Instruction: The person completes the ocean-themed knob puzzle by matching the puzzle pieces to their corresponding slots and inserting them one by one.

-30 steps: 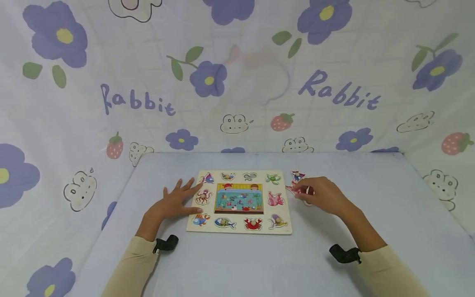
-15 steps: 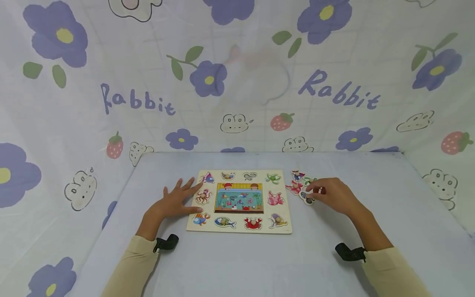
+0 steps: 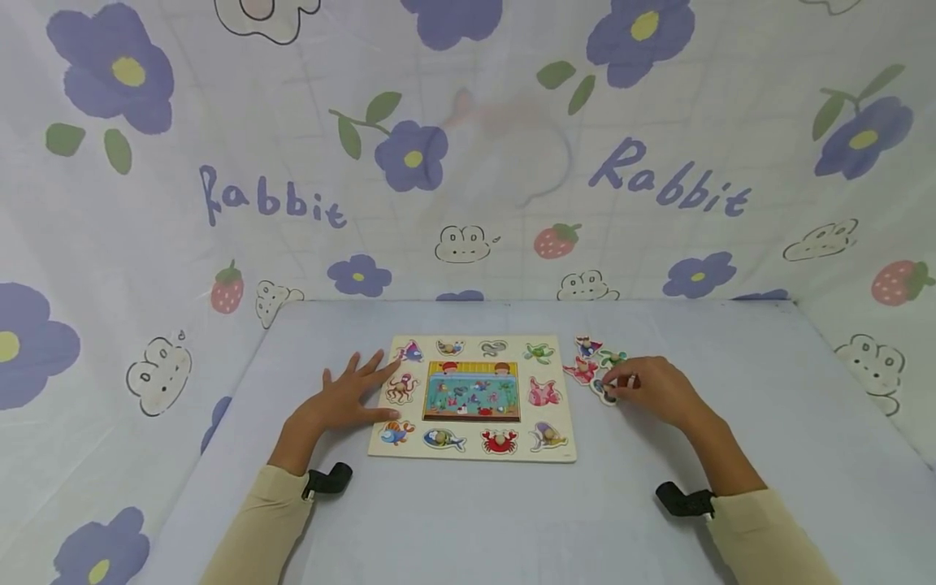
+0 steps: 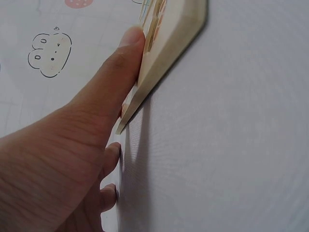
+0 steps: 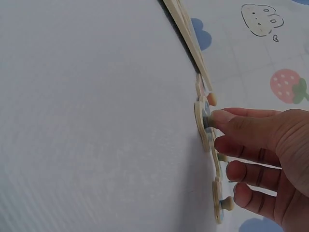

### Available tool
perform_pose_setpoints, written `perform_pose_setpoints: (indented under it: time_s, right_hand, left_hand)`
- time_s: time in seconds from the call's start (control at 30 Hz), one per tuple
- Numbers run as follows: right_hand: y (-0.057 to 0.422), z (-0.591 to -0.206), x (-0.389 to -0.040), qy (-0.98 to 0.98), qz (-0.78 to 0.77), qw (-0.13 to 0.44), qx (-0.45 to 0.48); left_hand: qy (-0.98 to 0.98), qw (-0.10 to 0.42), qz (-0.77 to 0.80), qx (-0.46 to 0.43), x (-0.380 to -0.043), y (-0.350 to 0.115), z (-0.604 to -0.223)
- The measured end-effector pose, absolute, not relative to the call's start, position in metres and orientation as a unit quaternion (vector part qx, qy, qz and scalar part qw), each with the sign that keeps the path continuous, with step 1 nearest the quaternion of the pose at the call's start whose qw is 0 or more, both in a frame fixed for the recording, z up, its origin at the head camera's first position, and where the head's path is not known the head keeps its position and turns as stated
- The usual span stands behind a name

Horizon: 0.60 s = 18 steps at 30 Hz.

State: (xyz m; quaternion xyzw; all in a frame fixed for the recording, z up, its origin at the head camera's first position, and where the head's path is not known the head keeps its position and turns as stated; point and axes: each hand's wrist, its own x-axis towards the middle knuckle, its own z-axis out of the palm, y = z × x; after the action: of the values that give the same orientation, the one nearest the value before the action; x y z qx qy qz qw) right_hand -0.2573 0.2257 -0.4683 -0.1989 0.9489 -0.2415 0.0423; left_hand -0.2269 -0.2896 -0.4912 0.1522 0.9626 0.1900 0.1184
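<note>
Pale tabletop (image 3: 512, 520) lies nearest. Left hand (image 3: 340, 400), fingers spread, touches the puzzle board (image 3: 474, 445) at nine o'clock. Off its three o'clock, the right hand (image 3: 651, 386) pinches the knob (image 5: 208, 121) of the grey piece (image 3: 600, 394). Step judged: pickup; next move calls for lifting clear of the red piece (image 3: 582, 371).

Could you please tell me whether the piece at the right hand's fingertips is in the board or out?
Out: the piece is beside the board, with the right hand pinching its knob.
</note>
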Motion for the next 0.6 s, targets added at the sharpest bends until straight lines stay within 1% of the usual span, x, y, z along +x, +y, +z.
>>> perform_pose_setpoints:
  time_s: [0.23, 0.6]
  right_hand:
    - [0.2235, -0.477, -0.2603, 0.954, -0.233, 0.038, -0.186]
    - [0.224, -0.4746, -0.2577, 0.955, -0.24, 0.03, -0.173]
  left_hand:
    - [0.963, 0.116, 0.187, 0.153, -0.2287, -0.2894, -0.4911]
    - [0.962, 0.117, 0.19, 0.155, -0.2287, -0.2905, -0.497]
